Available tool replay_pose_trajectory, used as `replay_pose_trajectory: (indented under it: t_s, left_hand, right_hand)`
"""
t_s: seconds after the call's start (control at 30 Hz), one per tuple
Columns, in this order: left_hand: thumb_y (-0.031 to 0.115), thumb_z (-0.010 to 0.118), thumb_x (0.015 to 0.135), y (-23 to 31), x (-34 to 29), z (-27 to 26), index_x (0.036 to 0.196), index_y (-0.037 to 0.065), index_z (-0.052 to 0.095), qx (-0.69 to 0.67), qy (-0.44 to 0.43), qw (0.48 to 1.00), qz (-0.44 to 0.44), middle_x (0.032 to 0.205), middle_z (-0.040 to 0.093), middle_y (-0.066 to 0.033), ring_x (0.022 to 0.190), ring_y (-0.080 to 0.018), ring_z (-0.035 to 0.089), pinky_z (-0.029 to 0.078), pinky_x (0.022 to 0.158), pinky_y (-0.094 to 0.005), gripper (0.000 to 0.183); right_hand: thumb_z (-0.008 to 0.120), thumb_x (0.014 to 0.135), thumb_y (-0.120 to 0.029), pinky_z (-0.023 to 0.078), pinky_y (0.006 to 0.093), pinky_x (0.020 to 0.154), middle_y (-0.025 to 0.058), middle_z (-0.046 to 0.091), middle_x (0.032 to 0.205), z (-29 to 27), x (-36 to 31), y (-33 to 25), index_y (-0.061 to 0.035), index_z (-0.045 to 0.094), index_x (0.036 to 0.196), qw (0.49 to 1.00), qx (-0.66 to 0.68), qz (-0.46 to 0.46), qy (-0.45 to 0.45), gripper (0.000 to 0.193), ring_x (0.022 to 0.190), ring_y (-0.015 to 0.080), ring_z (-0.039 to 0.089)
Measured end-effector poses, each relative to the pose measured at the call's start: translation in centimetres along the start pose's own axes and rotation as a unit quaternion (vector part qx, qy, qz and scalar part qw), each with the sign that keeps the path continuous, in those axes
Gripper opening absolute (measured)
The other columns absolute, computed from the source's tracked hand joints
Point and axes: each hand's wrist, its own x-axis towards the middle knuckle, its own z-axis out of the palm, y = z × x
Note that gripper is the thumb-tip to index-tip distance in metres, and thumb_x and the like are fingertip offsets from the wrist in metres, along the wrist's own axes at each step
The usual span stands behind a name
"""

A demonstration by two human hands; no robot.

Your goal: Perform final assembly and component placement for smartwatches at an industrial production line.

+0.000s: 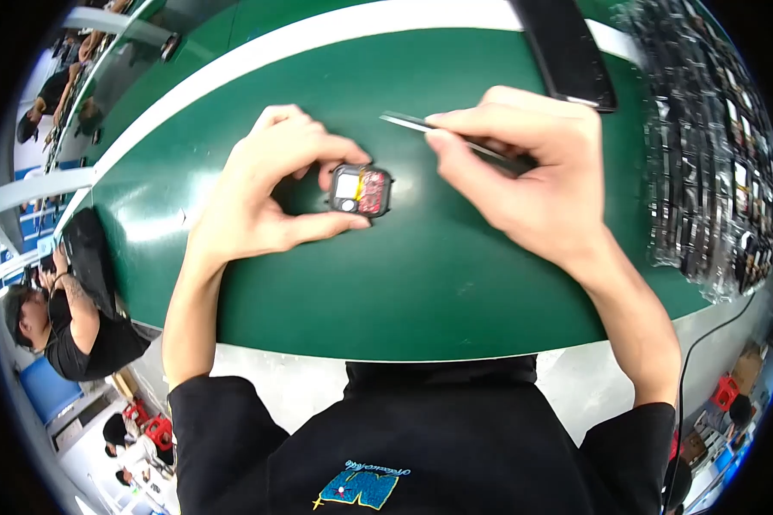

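Left hand (pixel 262 184) pinches a small square open module (pixel 361 190) on the glossy green mat (pixel 404 275); right hand (pixel 524 172) grips slim metal tweezers (pixel 421 124) just above it

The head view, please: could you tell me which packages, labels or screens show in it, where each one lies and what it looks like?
Bagged parts pile: far right of the green table; clear shiny bags with dark items, heaped.
Dark flat slab: top of the table, beyond the right hand; black, glossy, rectangular, possibly a screen.
Small open device: pinched by the left hand; squarish dark frame, white and red inside.
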Motion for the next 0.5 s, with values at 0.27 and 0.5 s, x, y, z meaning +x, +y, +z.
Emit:
replay_pose_trajectory:
  t_s: [0.27, 0.5]
  left_hand:
    - [0.011, 0.097, 0.068, -0.5, -0.9, -0.4, 0.113, -0.001, 0.077, -0.171, 0.126, 0.968, -0.136, 0.098, 0.072, -0.003, 0.085, -0.0104, 0.057, 0.044, 0.075, -0.0268, 0.051]
    - [0.017, 0.101, 0.064, 7.2, 8.7, -1.6, 0.114, -0.002, 0.078, -0.181, 0.105, 0.977, 0.037, 0.1, 0.077, -0.0057, 0.084, -0.0114, 0.063, 0.045, 0.069, -0.0269, 0.058]
  right_hand:
    - [0.08, 0.086, -0.004, 0.052, 0.0347, 0.054, 0.0141, 0.073, 0.074, 0.8, -0.2, 1.3, 0.0042, 0.083, 0.092, 0.997, 0.07, 0.009, 0.034, 0.011, 0.061, 0.0225, 0.071]
    - [0.075, 0.082, -0.006, 0.058, 0.05, 0.071, 0.0276, 0.07, 0.076, -1.2, -0.1, 0.0, 0.0077, 0.076, 0.08, 0.993, 0.082, 0.077, -0.026, 0.014, 0.076, 0.0451, 0.073]
